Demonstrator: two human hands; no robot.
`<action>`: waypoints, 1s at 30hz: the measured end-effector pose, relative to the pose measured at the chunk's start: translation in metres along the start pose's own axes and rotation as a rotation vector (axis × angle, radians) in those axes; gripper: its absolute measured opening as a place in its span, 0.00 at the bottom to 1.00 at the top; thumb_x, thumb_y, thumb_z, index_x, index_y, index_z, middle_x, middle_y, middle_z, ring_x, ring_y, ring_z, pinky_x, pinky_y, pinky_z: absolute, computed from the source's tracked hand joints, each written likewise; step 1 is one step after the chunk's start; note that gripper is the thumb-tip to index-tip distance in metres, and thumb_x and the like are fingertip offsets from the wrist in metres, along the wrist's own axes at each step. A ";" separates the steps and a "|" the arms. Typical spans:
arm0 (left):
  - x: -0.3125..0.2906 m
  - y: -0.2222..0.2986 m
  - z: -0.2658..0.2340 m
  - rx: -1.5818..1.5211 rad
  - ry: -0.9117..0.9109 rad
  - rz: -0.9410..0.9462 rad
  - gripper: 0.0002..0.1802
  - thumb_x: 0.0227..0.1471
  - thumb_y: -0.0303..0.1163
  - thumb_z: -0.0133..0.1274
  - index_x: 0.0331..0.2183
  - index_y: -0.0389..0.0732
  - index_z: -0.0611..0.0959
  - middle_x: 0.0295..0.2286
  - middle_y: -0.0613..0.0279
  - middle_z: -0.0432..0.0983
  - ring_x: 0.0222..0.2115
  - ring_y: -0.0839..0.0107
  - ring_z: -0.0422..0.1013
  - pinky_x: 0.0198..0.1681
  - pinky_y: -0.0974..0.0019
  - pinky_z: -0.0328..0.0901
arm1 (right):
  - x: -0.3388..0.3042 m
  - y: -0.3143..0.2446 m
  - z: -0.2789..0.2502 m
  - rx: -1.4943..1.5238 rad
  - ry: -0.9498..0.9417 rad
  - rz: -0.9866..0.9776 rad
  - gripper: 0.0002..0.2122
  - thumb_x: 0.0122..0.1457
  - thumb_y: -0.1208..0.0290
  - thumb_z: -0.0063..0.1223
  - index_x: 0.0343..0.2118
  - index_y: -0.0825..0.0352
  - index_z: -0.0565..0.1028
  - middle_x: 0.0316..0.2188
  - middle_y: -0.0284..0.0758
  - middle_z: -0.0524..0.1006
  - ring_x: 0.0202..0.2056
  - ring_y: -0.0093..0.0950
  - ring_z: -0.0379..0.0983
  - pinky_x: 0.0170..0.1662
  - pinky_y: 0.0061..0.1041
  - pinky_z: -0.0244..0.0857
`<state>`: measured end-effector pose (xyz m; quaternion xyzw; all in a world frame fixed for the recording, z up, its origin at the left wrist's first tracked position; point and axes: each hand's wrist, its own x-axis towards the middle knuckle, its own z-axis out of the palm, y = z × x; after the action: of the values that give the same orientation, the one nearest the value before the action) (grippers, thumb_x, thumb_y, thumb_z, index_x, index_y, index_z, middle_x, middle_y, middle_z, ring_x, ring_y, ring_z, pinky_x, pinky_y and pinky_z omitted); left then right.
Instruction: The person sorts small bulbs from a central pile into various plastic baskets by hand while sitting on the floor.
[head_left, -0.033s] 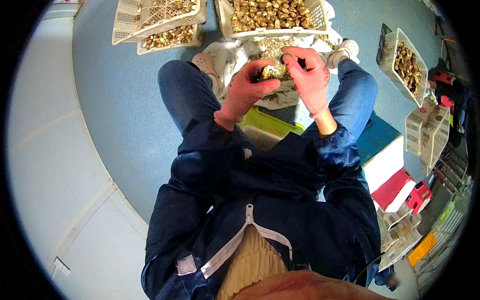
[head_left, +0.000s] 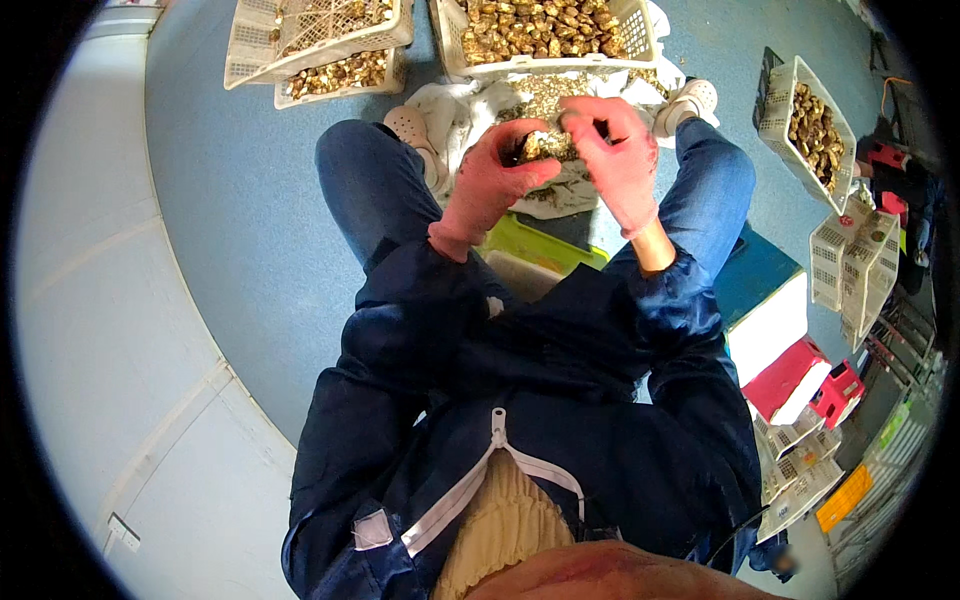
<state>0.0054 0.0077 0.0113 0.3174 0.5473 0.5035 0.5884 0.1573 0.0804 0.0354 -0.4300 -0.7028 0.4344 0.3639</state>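
Your left hand [head_left: 505, 172] is gripping a mushroom-like piece [head_left: 541, 147] above the white cloth [head_left: 470, 105]; your right hand [head_left: 615, 150] is hovering curled beside it, contents unclear. It's likely feeling light, bruisable; you're best cradling its sides.

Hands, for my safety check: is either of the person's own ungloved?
No, the left hand and the right hand both wear pinkish-red gloves.
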 end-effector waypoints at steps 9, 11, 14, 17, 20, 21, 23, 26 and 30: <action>-0.002 -0.004 -0.002 0.428 0.116 0.203 0.27 0.38 0.28 0.66 0.43 0.39 0.76 0.33 0.62 0.68 0.33 0.71 0.69 0.36 0.68 0.65 | -0.001 -0.009 0.000 0.003 -0.140 0.048 0.08 0.53 0.72 0.57 0.36 0.64 0.80 0.32 0.36 0.77 0.34 0.31 0.74 0.38 0.25 0.68; -0.001 -0.012 -0.003 0.575 0.178 0.321 0.28 0.37 0.28 0.66 0.44 0.42 0.76 0.32 0.59 0.68 0.33 0.66 0.69 0.37 0.65 0.65 | -0.002 -0.002 0.004 -0.014 -0.142 0.045 0.08 0.53 0.72 0.56 0.36 0.63 0.80 0.31 0.37 0.77 0.34 0.32 0.74 0.38 0.25 0.67; 0.002 -0.011 0.001 0.726 0.222 0.432 0.31 0.36 0.28 0.66 0.46 0.45 0.75 0.32 0.55 0.68 0.35 0.58 0.68 0.39 0.60 0.64 | -0.001 0.018 0.008 0.069 0.046 0.058 0.08 0.53 0.73 0.57 0.36 0.63 0.80 0.30 0.36 0.77 0.33 0.31 0.73 0.38 0.26 0.67; 0.000 -0.012 -0.002 0.853 0.275 0.469 0.33 0.36 0.26 0.64 0.48 0.45 0.74 0.32 0.55 0.69 0.34 0.57 0.67 0.37 0.60 0.64 | -0.002 -0.009 0.005 0.000 -0.109 0.057 0.08 0.53 0.73 0.56 0.36 0.63 0.80 0.30 0.36 0.77 0.33 0.31 0.73 0.38 0.26 0.67; 0.002 -0.008 0.001 0.963 0.295 0.555 0.34 0.36 0.26 0.63 0.50 0.46 0.74 0.32 0.56 0.69 0.33 0.57 0.67 0.37 0.59 0.63 | -0.004 -0.004 0.008 -0.029 -0.141 0.076 0.08 0.53 0.71 0.56 0.36 0.63 0.79 0.31 0.36 0.77 0.33 0.30 0.73 0.37 0.27 0.67; 0.002 -0.006 0.001 1.000 0.302 0.590 0.35 0.35 0.26 0.63 0.50 0.47 0.73 0.32 0.56 0.69 0.32 0.57 0.67 0.37 0.58 0.63 | -0.003 -0.002 0.010 -0.052 -0.112 0.063 0.08 0.53 0.70 0.56 0.36 0.63 0.79 0.32 0.36 0.77 0.33 0.29 0.73 0.37 0.26 0.67; 0.000 0.000 0.002 1.065 0.299 0.598 0.34 0.36 0.26 0.63 0.50 0.47 0.74 0.31 0.57 0.70 0.32 0.57 0.67 0.37 0.58 0.62 | -0.003 0.001 0.011 -0.020 -0.040 0.081 0.08 0.53 0.70 0.56 0.36 0.63 0.79 0.31 0.36 0.76 0.32 0.28 0.73 0.36 0.26 0.66; 0.000 0.004 0.001 1.127 0.298 0.637 0.34 0.35 0.26 0.63 0.49 0.48 0.75 0.29 0.59 0.71 0.31 0.57 0.67 0.37 0.58 0.62 | -0.003 -0.003 0.007 0.026 -0.124 0.109 0.09 0.53 0.70 0.57 0.37 0.63 0.79 0.29 0.35 0.76 0.30 0.26 0.72 0.35 0.24 0.66; 0.001 0.006 0.000 1.102 0.306 0.707 0.33 0.35 0.25 0.63 0.49 0.48 0.76 0.27 0.61 0.71 0.31 0.58 0.67 0.37 0.58 0.61 | 0.004 0.007 0.005 0.035 -0.009 0.279 0.09 0.52 0.71 0.57 0.38 0.64 0.79 0.26 0.31 0.76 0.27 0.20 0.70 0.33 0.20 0.65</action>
<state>0.0033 0.0108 0.0166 0.6563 0.6648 0.3523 0.0560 0.1532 0.0844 0.0278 -0.5150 -0.6302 0.4950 0.3042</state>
